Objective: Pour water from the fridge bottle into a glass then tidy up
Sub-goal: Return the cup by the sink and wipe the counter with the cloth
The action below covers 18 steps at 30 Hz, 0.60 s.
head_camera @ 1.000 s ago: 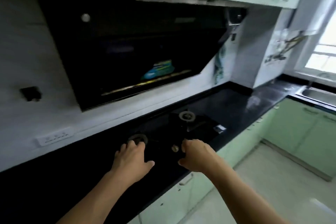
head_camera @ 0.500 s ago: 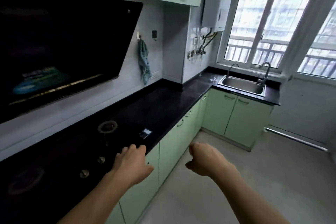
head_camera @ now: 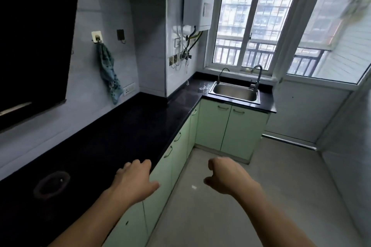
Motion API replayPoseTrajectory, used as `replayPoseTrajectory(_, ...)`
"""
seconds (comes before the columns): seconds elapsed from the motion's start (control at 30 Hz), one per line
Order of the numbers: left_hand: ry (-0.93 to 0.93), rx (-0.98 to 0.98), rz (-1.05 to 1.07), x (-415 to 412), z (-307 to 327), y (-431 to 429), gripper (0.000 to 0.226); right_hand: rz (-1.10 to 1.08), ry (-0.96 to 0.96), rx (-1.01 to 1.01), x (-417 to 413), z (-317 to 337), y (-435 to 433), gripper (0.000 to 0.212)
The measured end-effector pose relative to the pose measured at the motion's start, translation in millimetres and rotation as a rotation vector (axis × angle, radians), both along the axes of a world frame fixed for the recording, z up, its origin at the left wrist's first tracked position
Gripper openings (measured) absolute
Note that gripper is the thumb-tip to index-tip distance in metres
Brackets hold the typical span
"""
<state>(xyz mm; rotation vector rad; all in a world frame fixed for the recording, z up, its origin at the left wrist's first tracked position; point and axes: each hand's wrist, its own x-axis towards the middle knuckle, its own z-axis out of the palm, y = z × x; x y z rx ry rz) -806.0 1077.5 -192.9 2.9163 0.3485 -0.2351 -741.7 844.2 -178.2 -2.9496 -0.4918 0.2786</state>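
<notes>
Ahead, the pale floor runs to a wide window. The black countertop runs along your left and turns right under that window. A black range hood hangs on the left wall above it, and green lower cabinets stand beneath it. The steel sink is set in the far stretch, below the window.

Your left hand hovers over the counter's front edge, fingers loosely bent, thumb out, holding nothing. Your right hand hangs over the floor, apart from the left, fingers loosely curled under, also holding nothing.

A blue-green towel hangs from a wall hook. A burner ring lies in the counter left of your left hand. Something small and clear sits just left of the sink, too small to tell whether it is the glass.
</notes>
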Motion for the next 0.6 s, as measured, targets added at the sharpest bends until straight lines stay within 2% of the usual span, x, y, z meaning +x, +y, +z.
replayPoseTrajectory(0.33,-0.008,-0.042,-0.095,163.1,11.6,21.8,0.051,-0.127,0.043,0.028,136.2,-9.6,16.7,0.038)
replayPoseTrajectory(0.47,-0.006,-0.065,-0.067,222.5,5.2,25.5,0.056,-0.099,0.055,0.02,206.9,-22.3,17.5,0.039)
replayPoseTrajectory(0.6,0.005,-0.058,0.026,281.0,-2.8,27.8,0.055,0.017,0.054,0.015,290.3,-32.0,26.5,0.039)
